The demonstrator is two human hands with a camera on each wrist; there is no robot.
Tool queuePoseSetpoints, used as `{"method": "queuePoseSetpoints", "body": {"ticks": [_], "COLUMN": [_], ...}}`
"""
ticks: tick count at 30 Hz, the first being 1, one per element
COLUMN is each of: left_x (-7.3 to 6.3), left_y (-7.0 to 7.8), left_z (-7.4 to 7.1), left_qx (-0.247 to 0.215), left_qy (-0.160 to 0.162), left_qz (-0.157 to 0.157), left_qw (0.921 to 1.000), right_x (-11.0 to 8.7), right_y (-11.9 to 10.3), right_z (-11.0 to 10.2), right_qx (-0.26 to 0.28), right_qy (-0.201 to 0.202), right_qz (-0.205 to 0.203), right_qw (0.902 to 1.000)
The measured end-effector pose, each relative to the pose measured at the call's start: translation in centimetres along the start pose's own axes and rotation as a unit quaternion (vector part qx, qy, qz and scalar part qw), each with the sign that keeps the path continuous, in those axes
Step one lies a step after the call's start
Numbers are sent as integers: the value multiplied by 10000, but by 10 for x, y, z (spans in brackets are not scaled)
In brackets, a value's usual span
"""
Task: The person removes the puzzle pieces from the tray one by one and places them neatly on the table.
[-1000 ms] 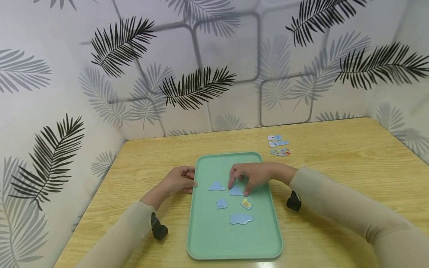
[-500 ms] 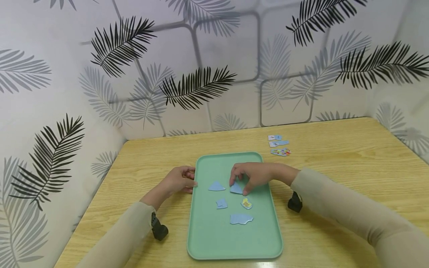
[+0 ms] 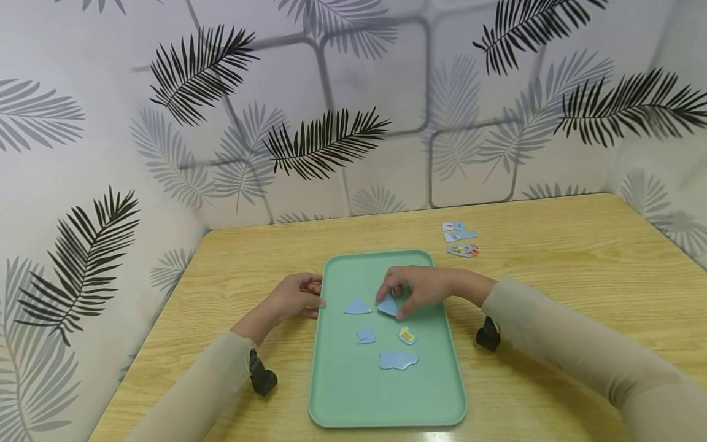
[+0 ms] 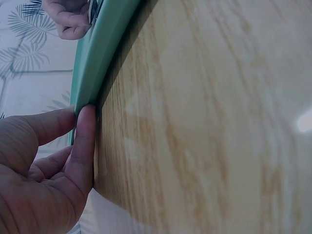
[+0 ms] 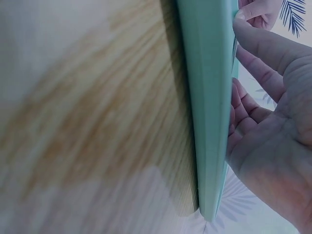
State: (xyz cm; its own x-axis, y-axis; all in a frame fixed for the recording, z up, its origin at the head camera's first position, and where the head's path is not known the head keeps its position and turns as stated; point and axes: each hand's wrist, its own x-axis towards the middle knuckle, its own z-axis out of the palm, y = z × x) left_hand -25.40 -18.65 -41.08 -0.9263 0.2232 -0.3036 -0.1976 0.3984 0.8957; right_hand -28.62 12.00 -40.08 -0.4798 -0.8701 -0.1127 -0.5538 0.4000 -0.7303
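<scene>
In the head view, my left hand (image 3: 293, 297) pinches the left rim of a green tray (image 3: 381, 399). The left wrist view shows the thumb over that rim and a finger (image 4: 86, 131) along its outer side. Over the tray's right half, my right hand (image 3: 417, 288) holds a light blue, fan-shaped puzzle piece (image 3: 388, 306) between thumb and fingers. A similar blue piece (image 3: 357, 306) lies just left of it. Nearer me on the tray are a small squarish blue piece (image 3: 365, 335), a yellow-patterned piece (image 3: 406, 334) and a wider wavy-edged blue piece (image 3: 398, 360).
Behind the tray on the right, small pieces lie on the wooden table (image 3: 552, 258) in a column: a pink-and-blue pair (image 3: 453, 226), a longer strip (image 3: 460, 236) and a multicoloured cluster (image 3: 463, 250). A leaf-patterned wall (image 3: 375, 166) borders the table's back and left.
My right hand has turned the fan-shaped blue piece and brought it slightly left, nearer the similar piece. My left hand has stayed at the tray rim.
</scene>
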Motion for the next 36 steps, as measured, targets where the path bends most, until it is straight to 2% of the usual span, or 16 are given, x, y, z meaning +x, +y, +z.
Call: {"method": "queuePoseSetpoints", "body": {"ticks": [13, 17, 26, 36], "left_x": [-1, 0, 0, 0], "left_y": [1, 0, -1, 0], "left_z": [-1, -1, 1, 1], "left_qx": [29, 74, -33, 7], "left_qy": [-24, -71, 12, 19], "left_qz": [24, 85, -13, 18], "left_qw": [10000, 9999, 10000, 10000], "right_x": [-2, -3, -10, -23], "right_y": [0, 0, 3, 7], "right_z": [0, 0, -1, -9], "right_qx": [-267, -224, -7, 154], "right_qy": [212, 292, 536, 991], "right_qz": [57, 87, 208, 307], "right_qw": [9994, 9993, 9983, 9945]}}
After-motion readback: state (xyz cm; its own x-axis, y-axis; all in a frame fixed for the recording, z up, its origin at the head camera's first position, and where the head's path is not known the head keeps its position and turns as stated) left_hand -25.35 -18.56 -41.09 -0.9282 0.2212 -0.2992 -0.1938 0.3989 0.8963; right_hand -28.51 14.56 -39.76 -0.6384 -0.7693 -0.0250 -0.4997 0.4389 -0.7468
